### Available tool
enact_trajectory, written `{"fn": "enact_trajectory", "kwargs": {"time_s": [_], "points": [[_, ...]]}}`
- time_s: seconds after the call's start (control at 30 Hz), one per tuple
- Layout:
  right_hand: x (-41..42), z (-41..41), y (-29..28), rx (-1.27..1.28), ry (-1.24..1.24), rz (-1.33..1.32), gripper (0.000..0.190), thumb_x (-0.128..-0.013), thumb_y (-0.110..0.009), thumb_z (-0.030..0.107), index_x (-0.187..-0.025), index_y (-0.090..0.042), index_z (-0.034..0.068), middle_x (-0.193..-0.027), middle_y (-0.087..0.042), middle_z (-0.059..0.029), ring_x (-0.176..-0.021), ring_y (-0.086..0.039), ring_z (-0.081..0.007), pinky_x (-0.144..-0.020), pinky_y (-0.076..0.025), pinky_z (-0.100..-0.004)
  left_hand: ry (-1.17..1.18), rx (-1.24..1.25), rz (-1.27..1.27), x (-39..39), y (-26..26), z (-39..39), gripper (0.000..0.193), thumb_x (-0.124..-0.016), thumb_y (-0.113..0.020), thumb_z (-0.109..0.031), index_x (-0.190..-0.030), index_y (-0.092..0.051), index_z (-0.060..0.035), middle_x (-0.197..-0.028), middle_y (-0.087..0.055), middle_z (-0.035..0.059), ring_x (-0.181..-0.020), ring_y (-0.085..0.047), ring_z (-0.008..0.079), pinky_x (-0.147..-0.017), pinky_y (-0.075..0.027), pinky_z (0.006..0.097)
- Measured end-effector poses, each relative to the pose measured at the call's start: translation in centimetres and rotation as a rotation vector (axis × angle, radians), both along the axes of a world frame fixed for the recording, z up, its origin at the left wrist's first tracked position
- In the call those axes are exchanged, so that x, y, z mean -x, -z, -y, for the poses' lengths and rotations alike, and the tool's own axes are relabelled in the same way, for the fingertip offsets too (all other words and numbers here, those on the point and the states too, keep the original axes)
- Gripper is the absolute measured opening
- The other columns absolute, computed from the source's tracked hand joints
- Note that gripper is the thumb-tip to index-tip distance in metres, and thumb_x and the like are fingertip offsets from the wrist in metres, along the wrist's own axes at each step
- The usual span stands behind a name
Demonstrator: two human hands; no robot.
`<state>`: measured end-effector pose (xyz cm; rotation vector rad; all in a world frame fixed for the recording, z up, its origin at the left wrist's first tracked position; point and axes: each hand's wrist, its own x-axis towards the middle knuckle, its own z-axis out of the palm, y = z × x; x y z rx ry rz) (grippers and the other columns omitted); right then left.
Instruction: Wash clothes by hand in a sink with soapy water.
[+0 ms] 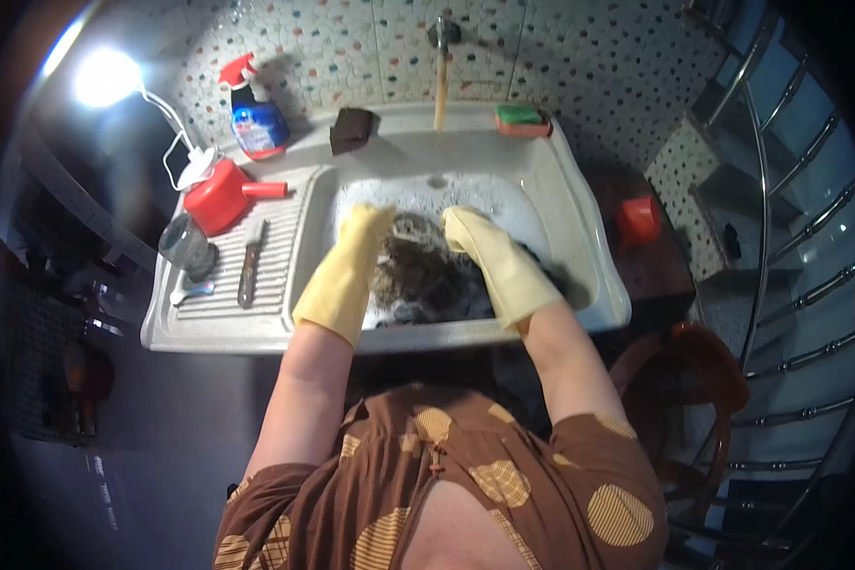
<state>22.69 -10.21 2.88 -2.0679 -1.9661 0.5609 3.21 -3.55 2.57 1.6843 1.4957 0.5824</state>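
Observation:
Both of my hands wear long yellow rubber gloves and are in the basin of a pale sink with foamy water. A wet, dark brownish cloth covered in suds lies between them. My left hand is at the cloth's upper left edge with its fingers curled. My right hand is at its upper right, also curled. Whether either hand grips cloth is hard to make out. More dark cloth lies in the water below and under my right forearm.
Behind the basin are a tap, a spray bottle, a dark block and a green sponge. The ribbed drainboard holds a red dipper, glass jar, brush and small spoon. A red cup stands right.

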Motion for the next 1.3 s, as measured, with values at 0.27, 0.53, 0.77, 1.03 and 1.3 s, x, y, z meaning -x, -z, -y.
{"fn": "enact_trajectory", "kwargs": {"time_s": [0.27, 0.53, 0.77, 1.03, 1.3], "points": [[1.9, 0.9, -3.9, 0.043, 0.444, -0.993, 0.044, -0.093, -0.057, 0.045, -0.107, -0.062, 0.004, -0.097, -0.065, -0.012, -0.079, -0.064, -0.0186, -0.069, -0.052, -0.0312, -0.334, 0.35, 1.422, -3.9, -2.7, 1.3, 0.018, -0.088, -0.051, -0.004, -0.103, -0.06, -0.0017, -0.099, -0.064, 0.0138, -0.085, -0.064, 0.0274, -0.075, -0.054, 0.0401], [7.0, -1.9, -1.2, -0.324, 0.286, -1.061, 0.035, -0.089, -0.066, 0.037, -0.108, -0.067, 0.007, -0.096, -0.07, -0.0098, -0.082, -0.066, -0.0208, -0.073, -0.051, -0.0285, -0.049, 0.287, 1.809, -5.7, -1.2, 0.9, 0.025, -0.096, -0.042, -0.009, -0.11, -0.054, 0.0079, -0.103, -0.061, 0.0224, -0.091, -0.063, 0.0319, -0.08, -0.055, 0.0391], [1.1, -7.9, 1.9, -0.067, 0.441, -1.135, 0.016, -0.084, -0.071, 0.016, -0.073, -0.066, 0.006, -0.078, -0.068, -0.0111, -0.061, -0.063, -0.0154, -0.052, -0.048, -0.0239, -0.048, -0.1, 1.362, -8.2, 1.0, 4.3, 0.027, -0.099, -0.044, -0.013, -0.117, -0.054, 0.0046, -0.115, -0.062, 0.0166, -0.105, -0.061, 0.0232, -0.092, -0.049, 0.0287], [-1.4, -3.5, -9.2, 0.002, 0.177, -1.432, 0.031, -0.097, -0.052, 0.027, -0.105, -0.06, -0.002, -0.086, -0.068, -0.0169, -0.066, -0.067, -0.0242, -0.055, -0.056, -0.0328, -0.134, 0.407, 1.242, -3.9, -7.2, 9.9, 0.078, -0.094, -0.048, -0.049, -0.142, -0.027, 0.0082, -0.143, -0.034, 0.0308, -0.133, -0.035, 0.0426, -0.11, -0.029, 0.0518], [0.0, -3.1, -0.9, 0.093, -0.227, -0.443, 0.034, -0.097, -0.053, 0.027, -0.12, -0.06, 0.003, -0.106, -0.068, -0.012, -0.095, -0.065, -0.025, -0.087, -0.051, -0.0356, -0.358, 0.172, 0.178, -1.9, 0.6, 5.7, 0.045, -0.091, -0.056, -0.045, -0.115, -0.062, -0.0077, -0.099, -0.066, 0.0134, -0.085, -0.064, 0.0268, -0.073, -0.05, 0.0377]]}}
